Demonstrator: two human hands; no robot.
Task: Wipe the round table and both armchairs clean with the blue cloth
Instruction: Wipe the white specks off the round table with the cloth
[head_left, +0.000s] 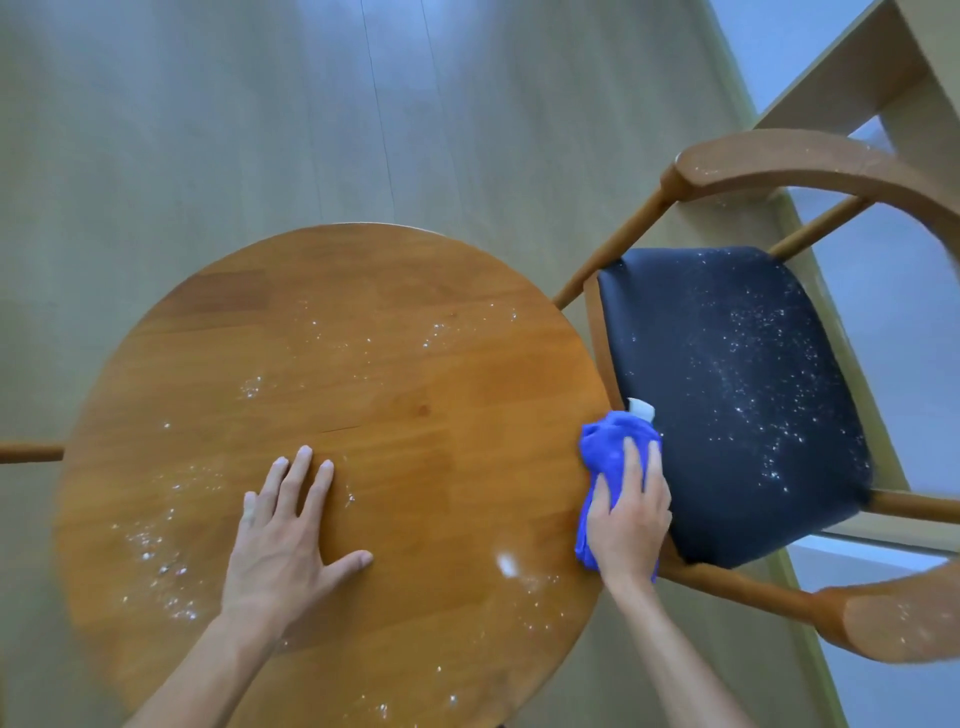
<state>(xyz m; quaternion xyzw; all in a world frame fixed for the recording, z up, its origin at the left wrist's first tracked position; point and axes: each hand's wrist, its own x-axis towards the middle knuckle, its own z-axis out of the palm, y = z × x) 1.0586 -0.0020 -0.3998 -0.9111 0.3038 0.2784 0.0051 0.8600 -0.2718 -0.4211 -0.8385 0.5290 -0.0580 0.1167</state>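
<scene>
The round wooden table fills the lower middle of the head view, with white crumbs scattered over its left, top and bottom parts. My left hand lies flat on the tabletop with fingers spread. My right hand presses the blue cloth against the table's right edge, fingers straight over it; a white tag sticks out of the cloth. An armchair with a dark seat speckled with white crumbs stands right of the table, its wooden armrests dusty too.
A wooden bar pokes in at the left edge beside the table. Pale wood flooring stretches beyond the table. A light wooden frame stands at the top right behind the armchair.
</scene>
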